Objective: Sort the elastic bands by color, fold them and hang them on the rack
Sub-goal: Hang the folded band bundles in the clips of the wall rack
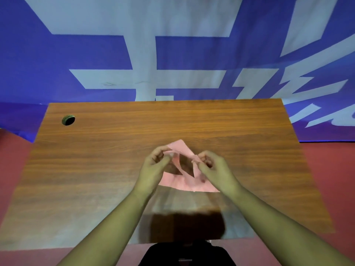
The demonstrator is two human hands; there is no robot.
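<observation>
While both hands are raised over the middle of the desk [96,169], a pink elastic band [184,184] is stretched between them. Left hand [155,164]: fingers curled, thumb and fingertips pinching the band's left side. Right hand [211,166]: fingers curled likewise, pinching the band's right side. The band is flat and wide, twisted into loops; one fold peaks beyond the fingertips, and the lower part spreads out below the palms, towards the near edge. I cannot tell whether that lower part touches the wood.

Desk: brown wood grain, with a round cable hole [68,120] near the far left corner, well apart from the hands. Behind the desk hangs a blue banner [57,64] with pale shapes. Red floor [336,179] on either side. A dark garment [186,254] shows at the near edge.
</observation>
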